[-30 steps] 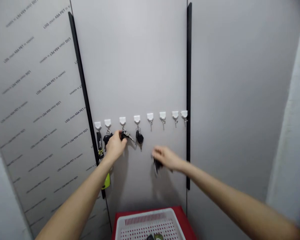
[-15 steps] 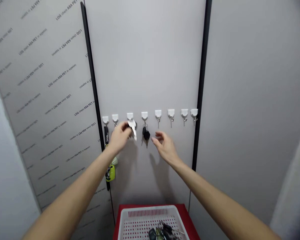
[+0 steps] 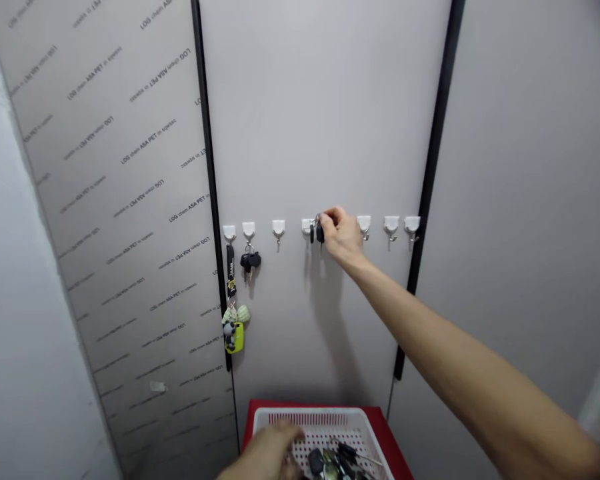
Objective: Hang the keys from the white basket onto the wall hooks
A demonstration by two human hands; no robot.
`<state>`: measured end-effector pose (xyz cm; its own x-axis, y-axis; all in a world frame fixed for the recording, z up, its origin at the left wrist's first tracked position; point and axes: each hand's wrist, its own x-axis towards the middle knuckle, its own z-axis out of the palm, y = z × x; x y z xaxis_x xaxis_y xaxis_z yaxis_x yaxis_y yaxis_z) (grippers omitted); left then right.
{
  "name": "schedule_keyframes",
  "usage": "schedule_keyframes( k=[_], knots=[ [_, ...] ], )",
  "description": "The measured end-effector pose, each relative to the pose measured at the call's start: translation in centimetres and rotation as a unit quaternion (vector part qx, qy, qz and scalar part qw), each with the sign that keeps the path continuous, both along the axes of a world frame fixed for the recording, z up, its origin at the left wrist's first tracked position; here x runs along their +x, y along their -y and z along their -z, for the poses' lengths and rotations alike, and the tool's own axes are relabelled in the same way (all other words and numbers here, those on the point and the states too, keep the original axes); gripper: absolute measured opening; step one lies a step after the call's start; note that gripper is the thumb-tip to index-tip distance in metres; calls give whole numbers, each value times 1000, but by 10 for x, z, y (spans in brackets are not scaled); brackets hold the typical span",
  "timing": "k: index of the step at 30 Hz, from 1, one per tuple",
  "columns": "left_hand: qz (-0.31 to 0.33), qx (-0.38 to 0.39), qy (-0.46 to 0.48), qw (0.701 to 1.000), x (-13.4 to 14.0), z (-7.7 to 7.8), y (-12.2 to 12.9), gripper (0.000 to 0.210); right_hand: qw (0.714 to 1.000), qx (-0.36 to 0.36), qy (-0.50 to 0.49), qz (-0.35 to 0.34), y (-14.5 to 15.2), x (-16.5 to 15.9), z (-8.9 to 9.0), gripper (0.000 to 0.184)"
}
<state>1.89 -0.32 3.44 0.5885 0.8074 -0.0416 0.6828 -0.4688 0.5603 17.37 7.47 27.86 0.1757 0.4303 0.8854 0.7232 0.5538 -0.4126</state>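
My right hand (image 3: 343, 237) pinches a ring with black-headed keys (image 3: 320, 231) at the fourth white wall hook (image 3: 306, 227) from the left. Whether the ring is still on that hook cannot be made out. Low in the view, my left hand (image 3: 275, 447) reaches over the white plastic basket (image 3: 325, 413), its fingers smeared by motion. Something dark below the fingers is too blurred to name. Inside the basket lies a heap of keys and key fobs (image 3: 333, 463). Bare is the third hook (image 3: 279, 229).
Black-headed keys (image 3: 251, 260) hang on the second hook. From the first hangs a black strap (image 3: 231, 267) with a yellow-green case (image 3: 236, 337) and small charms. Several more hooks (image 3: 391, 225) run to the right. The basket stands on a red surface (image 3: 397, 453).
My left hand has left the third hook, where it held keys, and dropped down to the basket. My right hand has moved up to the fourth hook and taken hold of its keys.
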Motion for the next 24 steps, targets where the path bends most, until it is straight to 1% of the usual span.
schedule_keyframes(
  k=[1, 3, 4, 6, 7, 8, 9, 10, 11, 13, 14, 16, 18, 20, 22, 24],
  knots=[
    [-34, 57, 60, 996, -6, -17, -6, 36, 1000, -8, 20, -3, 0, -1, -7, 20],
    [-135, 157, 165, 964, -21, -63, -22, 33, 995, -55, 84, -5, 1, 0, -14, 18],
    [-189, 203, 209, 938, -29, -87, -31, 32, 989, -85, 120, -2, 2, 1, -15, 17],
    [-302, 290, 280, 864, -44, -131, -50, 32, 973, -142, 182, 6, 3, 5, -11, 16],
    [-341, 323, 295, 832, -49, -148, -58, 34, 966, -162, 200, 9, 4, 7, -9, 16],
    [-366, 337, 302, 813, -52, -160, -65, 36, 964, -170, 205, 12, 5, 8, -6, 17],
    [-379, 346, 303, 803, -52, -168, -70, 39, 966, -168, 198, 14, 5, 9, -5, 18],
    [-383, 352, 299, 800, -50, -171, -74, 43, 971, -157, 179, 19, 6, 8, -4, 19],
    [-383, 359, 293, 799, -45, -172, -78, 47, 979, -137, 151, 25, 6, 6, -5, 19],
    [-381, 386, 271, 795, -33, -168, -82, 51, 992, -88, 83, 43, 7, 0, -10, 20],
    [-385, 400, 257, 791, -27, -166, -85, 49, 995, -70, 60, 43, 7, -3, -13, 20],
    [-391, 414, 232, 789, -20, -165, -89, 40, 996, -60, 61, 10, 9, -9, -17, 19],
    [-385, 414, 230, 792, -22, -171, -93, 32, 988, -85, 113, -54, 12, -12, -15, 18],
    [-364, 405, 246, 802, -32, -183, -94, 31, 974, -123, 158, -103, 15, -10, -7, 17],
    [-344, 384, 246, 821, -46, -200, -93, 30, 963, -160, 173, -130, 20, -5, 7, 16],
    [-338, 355, 220, 843, -58, -217, -91, 29, 953, -200, 170, -153, 23, 1, 23, 17]
  ],
)
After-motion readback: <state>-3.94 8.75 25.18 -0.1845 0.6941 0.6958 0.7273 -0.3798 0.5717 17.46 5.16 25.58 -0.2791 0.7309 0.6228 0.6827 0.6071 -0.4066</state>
